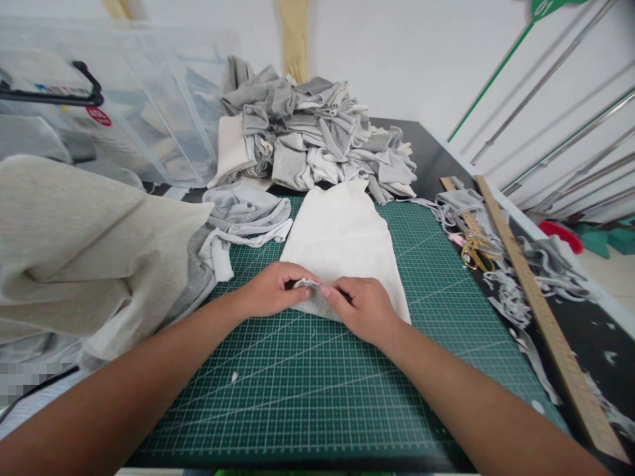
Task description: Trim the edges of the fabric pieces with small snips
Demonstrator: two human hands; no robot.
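Observation:
A cream-white fabric piece (342, 231) lies flat on the green cutting mat (307, 396), its narrower, uneven end toward the back. At its near left edge my left hand (272, 289) pinches the fabric between thumb and fingers. Close beside it, my right hand (362, 305) pinches the same edge, the fingertips of both hands almost meeting. A short stretch of the edge is lifted and gathered between them. The fingers of my right hand partly cover the fabric beneath.
A heap of grey and cream fabric pieces (317, 125) stands at the back. Left are a clear plastic bin (163, 119) and a large beige cloth (99, 244). Gold-handled scissors (475, 256), scraps and a wooden ruler (546, 311) lie right.

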